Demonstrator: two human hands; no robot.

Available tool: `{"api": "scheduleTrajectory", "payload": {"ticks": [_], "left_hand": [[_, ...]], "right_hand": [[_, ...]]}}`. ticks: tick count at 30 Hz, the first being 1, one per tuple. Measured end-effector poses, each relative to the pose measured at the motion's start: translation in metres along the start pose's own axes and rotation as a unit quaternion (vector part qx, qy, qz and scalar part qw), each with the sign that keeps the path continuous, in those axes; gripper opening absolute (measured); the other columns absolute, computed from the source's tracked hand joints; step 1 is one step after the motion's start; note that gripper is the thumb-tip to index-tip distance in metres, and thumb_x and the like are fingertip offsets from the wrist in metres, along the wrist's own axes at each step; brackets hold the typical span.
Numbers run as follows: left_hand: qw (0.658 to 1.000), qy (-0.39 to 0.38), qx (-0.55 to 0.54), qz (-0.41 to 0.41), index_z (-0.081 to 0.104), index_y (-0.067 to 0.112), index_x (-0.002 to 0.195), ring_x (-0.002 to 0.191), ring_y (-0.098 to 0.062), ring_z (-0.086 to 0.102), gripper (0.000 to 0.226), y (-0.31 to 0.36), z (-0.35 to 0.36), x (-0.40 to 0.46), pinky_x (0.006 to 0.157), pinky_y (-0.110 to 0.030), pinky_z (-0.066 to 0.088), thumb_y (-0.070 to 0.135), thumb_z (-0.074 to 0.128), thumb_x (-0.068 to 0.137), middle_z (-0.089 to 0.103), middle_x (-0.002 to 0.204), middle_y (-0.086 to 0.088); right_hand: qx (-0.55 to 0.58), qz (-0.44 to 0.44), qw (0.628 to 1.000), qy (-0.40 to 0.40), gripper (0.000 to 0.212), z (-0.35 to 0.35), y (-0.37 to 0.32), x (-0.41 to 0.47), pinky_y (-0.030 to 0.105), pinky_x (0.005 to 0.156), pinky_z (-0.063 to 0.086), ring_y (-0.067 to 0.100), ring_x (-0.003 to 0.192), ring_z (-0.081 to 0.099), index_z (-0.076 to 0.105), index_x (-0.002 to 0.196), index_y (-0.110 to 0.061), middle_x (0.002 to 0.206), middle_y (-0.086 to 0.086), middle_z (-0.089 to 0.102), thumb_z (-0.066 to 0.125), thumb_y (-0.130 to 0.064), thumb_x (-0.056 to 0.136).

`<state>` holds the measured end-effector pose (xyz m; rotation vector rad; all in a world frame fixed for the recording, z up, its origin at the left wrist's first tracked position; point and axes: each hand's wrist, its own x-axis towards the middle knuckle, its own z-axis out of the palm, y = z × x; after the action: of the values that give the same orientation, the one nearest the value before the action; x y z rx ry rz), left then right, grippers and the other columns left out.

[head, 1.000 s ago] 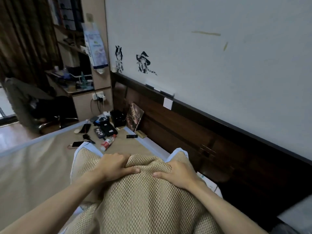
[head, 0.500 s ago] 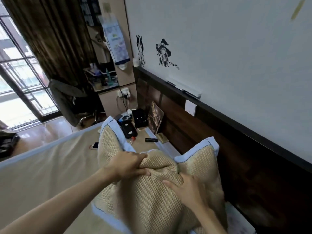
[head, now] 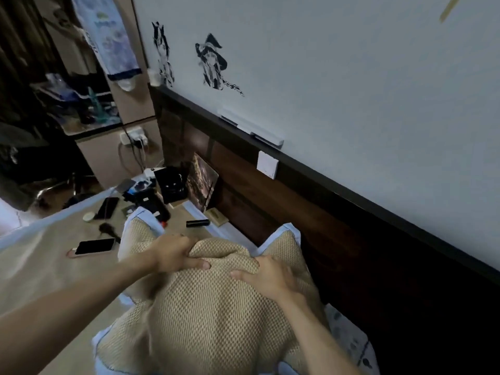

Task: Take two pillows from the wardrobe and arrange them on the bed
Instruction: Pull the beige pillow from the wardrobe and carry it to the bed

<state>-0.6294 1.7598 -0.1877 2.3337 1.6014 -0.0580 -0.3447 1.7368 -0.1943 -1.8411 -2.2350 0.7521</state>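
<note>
A tan mesh-textured pillow [head: 213, 320] with pale blue edging lies on the beige bed [head: 40, 269] close to the dark wooden headboard [head: 338, 239]. My left hand [head: 176, 253] grips a fold at the pillow's top, fingers curled into the fabric. My right hand [head: 270, 277] presses on the pillow just to the right, fingers bent over its surface. A second pillow is not clearly visible; a patterned white fabric [head: 349, 339] shows under the pillow's right side.
A phone [head: 93, 247] lies on the bed left of the pillow. Beyond it sit another dark phone [head: 107, 208], a black tube [head: 197, 223], a black box [head: 170, 184] and a leaning picture [head: 201, 186]. A desk [head: 116, 155] and chair stand at the far left.
The pillow has come down from standing tilted to lying flatter, nearer the headboard. My right hand has moved up toward the top fold. The view has swung slightly.
</note>
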Motion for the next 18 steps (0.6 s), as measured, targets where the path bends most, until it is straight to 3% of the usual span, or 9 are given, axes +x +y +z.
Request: {"api": "scheduleTrajectory", "payload": {"ticks": [3,5,7,8,10,13,16,18], "left_hand": [[0.997,-0.052,-0.026,0.050,0.066,0.027,0.099,0.074,-0.002,0.063,0.086,-0.028,0.003,0.074,0.069,-0.035,0.053,0.100,0.034,0.066,0.071,0.086,0.011],[0.994,-0.061,-0.025,0.082,0.064,0.035,0.085,0.066,0.001,0.060,0.073,-0.042,0.011,0.113,0.059,-0.027,0.047,0.099,0.032,0.069,0.067,0.075,0.015],[0.989,-0.078,-0.024,0.123,0.060,0.038,0.077,0.065,0.004,0.057,0.069,-0.052,0.027,0.141,0.056,-0.021,0.037,0.098,0.027,0.072,0.064,0.072,0.018],[0.985,-0.095,-0.022,0.142,0.060,0.038,0.078,0.066,0.002,0.056,0.070,-0.056,0.035,0.153,0.058,-0.022,0.038,0.097,0.024,0.071,0.064,0.075,0.017],[0.974,-0.136,-0.029,0.180,0.061,0.035,0.084,0.071,-0.002,0.058,0.082,-0.065,0.047,0.178,0.067,-0.026,0.046,0.101,0.017,0.065,0.065,0.082,0.014],[0.960,-0.158,-0.033,0.230,0.055,0.034,0.072,0.060,-0.003,0.058,0.074,-0.072,0.055,0.206,0.054,-0.018,0.042,0.101,0.025,0.066,0.060,0.064,0.012],[0.959,-0.143,0.002,0.245,0.054,0.030,0.070,0.053,-0.005,0.054,0.076,-0.072,0.050,0.238,0.054,-0.023,0.043,0.100,0.025,0.067,0.058,0.061,0.011],[0.960,-0.079,0.045,0.266,0.062,0.027,0.088,0.073,-0.007,0.060,0.075,-0.071,0.052,0.259,0.069,-0.031,0.050,0.091,0.026,0.077,0.066,0.081,0.011]], "right_hand": [[-0.016,0.066,0.996,0.061,0.084,0.009,0.006,0.026,0.034,0.070,0.054,0.012,0.074,0.065,0.072,0.083,-0.021,0.076,-0.007,0.070,0.047,-0.099,0.065],[0.005,0.118,0.990,0.074,0.079,0.023,0.010,0.036,0.035,0.070,0.055,0.012,0.078,0.065,0.073,0.090,-0.021,0.083,-0.006,0.070,0.051,-0.094,0.069],[0.047,0.167,0.984,0.042,0.056,0.046,0.013,0.036,0.039,0.069,0.056,0.011,0.074,0.062,0.071,0.090,-0.023,0.082,-0.006,0.068,0.061,-0.078,0.081],[0.066,0.192,0.979,0.023,0.050,0.059,0.012,0.034,0.039,0.071,0.057,0.013,0.076,0.063,0.071,0.095,-0.024,0.084,-0.005,0.069,0.063,-0.073,0.085],[0.100,0.256,0.961,0.014,0.063,0.085,0.008,0.034,0.034,0.077,0.057,0.014,0.084,0.065,0.070,0.103,-0.023,0.092,-0.005,0.072,0.063,-0.081,0.079],[0.120,0.304,0.945,0.020,0.076,0.106,0.001,0.044,0.032,0.080,0.058,0.012,0.084,0.067,0.070,0.103,-0.022,0.092,-0.005,0.073,0.062,-0.089,0.070],[0.138,0.321,0.936,0.053,0.069,0.112,-0.001,0.060,0.028,0.083,0.055,0.008,0.087,0.066,0.069,0.106,-0.024,0.095,-0.009,0.072,0.065,-0.085,0.072],[0.142,0.320,0.933,0.084,0.065,0.113,0.006,0.075,0.031,0.083,0.055,0.009,0.088,0.065,0.066,0.108,-0.024,0.095,-0.010,0.070,0.067,-0.080,0.075]]}}
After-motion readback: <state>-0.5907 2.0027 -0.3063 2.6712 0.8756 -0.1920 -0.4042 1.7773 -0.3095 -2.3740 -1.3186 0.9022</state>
